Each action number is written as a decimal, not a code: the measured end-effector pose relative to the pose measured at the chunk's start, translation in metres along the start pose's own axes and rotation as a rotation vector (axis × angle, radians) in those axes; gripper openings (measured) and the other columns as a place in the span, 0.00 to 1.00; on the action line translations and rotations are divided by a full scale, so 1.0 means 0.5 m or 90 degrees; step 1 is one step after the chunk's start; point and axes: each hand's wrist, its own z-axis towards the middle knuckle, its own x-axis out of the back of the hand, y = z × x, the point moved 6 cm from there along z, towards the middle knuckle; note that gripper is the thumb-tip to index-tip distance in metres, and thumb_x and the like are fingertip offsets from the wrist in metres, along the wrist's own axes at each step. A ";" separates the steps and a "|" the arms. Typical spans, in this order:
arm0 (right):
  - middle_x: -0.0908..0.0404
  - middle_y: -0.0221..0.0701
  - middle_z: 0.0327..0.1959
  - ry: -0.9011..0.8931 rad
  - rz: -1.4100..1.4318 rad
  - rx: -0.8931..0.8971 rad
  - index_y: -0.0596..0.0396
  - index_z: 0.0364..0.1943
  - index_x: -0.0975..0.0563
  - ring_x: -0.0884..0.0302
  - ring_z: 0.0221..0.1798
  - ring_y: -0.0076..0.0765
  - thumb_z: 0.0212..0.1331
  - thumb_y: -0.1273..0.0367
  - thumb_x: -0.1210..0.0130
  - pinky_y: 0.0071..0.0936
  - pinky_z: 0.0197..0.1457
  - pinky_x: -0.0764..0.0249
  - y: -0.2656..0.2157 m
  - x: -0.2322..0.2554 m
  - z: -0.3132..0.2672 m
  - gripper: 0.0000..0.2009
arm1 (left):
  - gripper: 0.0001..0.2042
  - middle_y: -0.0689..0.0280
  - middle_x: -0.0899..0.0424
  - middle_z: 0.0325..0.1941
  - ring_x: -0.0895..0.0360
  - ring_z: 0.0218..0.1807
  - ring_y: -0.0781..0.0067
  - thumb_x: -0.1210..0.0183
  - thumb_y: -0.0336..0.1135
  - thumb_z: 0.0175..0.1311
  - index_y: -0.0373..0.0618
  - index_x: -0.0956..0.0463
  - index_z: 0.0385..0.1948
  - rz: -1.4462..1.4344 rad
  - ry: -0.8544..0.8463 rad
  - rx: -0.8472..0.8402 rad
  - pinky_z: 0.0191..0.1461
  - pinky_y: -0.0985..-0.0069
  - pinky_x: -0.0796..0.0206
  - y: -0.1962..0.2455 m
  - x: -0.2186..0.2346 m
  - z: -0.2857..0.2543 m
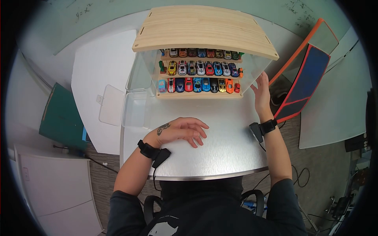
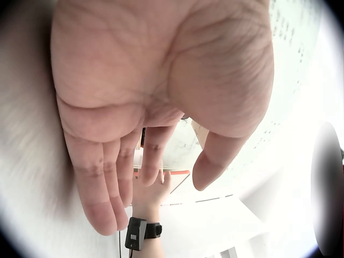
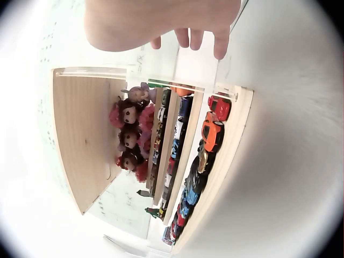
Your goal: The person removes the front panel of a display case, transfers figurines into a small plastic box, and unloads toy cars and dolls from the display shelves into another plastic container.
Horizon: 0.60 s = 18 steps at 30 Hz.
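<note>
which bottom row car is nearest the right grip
The small red car at the right end in the head view, beside the orange car; the others sit farther from the right grip.

multicoloured toy cars (image 1: 201, 68), pale wood-grained case (image 1: 204, 30), silver-grey table (image 1: 232, 137)

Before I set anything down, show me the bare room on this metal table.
The metal table looks bare between the left hand and right forearm, down to its near edge; a narrower strip lies between that hand and the display case. Crowded: the case itself, lined with toy cars, and the table's back left, where clear plastic containers sit.
</note>
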 end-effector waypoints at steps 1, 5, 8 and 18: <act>0.37 0.36 0.71 -0.021 0.010 -0.001 0.50 0.71 0.40 0.42 0.75 0.38 0.75 0.49 0.62 0.41 0.72 0.41 0.002 -0.002 0.002 0.28 | 0.20 0.52 0.19 0.52 0.16 0.51 0.58 0.45 0.33 0.71 0.35 0.31 0.62 0.000 0.000 0.000 0.51 0.65 0.20 0.001 -0.001 0.000; 0.32 0.36 0.68 -0.074 0.024 -0.055 0.52 0.69 0.36 0.37 0.72 0.37 0.76 0.52 0.62 0.37 0.68 0.35 -0.003 -0.009 -0.002 0.26 | 0.20 0.52 0.19 0.52 0.16 0.51 0.59 0.45 0.33 0.71 0.36 0.31 0.62 0.000 -0.005 -0.004 0.51 0.65 0.19 0.002 -0.001 0.001; 0.26 0.35 0.63 -0.129 -0.077 -0.078 0.53 0.66 0.32 0.28 0.66 0.34 0.76 0.56 0.60 0.33 0.63 0.30 -0.044 -0.019 -0.027 0.23 | 0.20 0.53 0.19 0.53 0.16 0.51 0.59 0.45 0.33 0.71 0.36 0.31 0.62 -0.009 0.001 0.001 0.51 0.65 0.20 -0.002 0.001 0.000; 0.18 0.29 0.36 -0.330 -0.265 -0.110 0.61 0.43 0.20 0.19 0.41 0.25 0.66 0.79 0.54 0.23 0.48 0.24 -0.057 -0.041 -0.123 0.10 | 0.19 0.54 0.16 0.47 0.16 0.49 0.61 0.46 0.33 0.72 0.37 0.30 0.62 0.028 0.011 0.016 0.50 0.67 0.19 0.000 -0.001 0.005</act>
